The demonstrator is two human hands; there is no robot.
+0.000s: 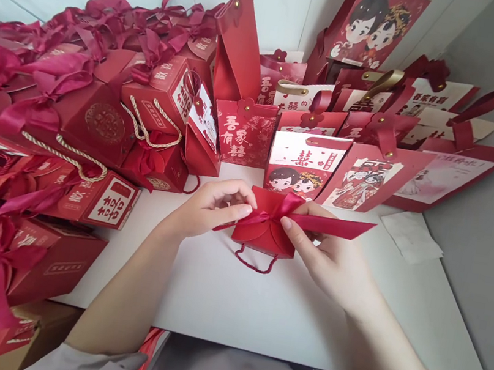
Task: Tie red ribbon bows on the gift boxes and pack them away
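Observation:
A small red gift box [262, 237] with curved top flaps stands on the white table [229, 306], and a dark red cord handle [255, 268] hangs at its near side. Across its top lies a crimson ribbon [338, 226], knotted in the middle, with one long tail pointing right. My left hand [221, 203] pinches the ribbon's left part between thumb and fingertips. On the other side my right hand [325, 246] has its thumb pressed on the ribbon beside the knot; the right fingers are partly hidden behind the ribbon and box.
Stacked red boxes with ribbon bows [86, 111] fill the left side. Several upright wedding gift bags [306, 163] line the back, against the wall. A white tissue [411, 234] lies at the right. Below the table's left edge is a cardboard box [46, 328].

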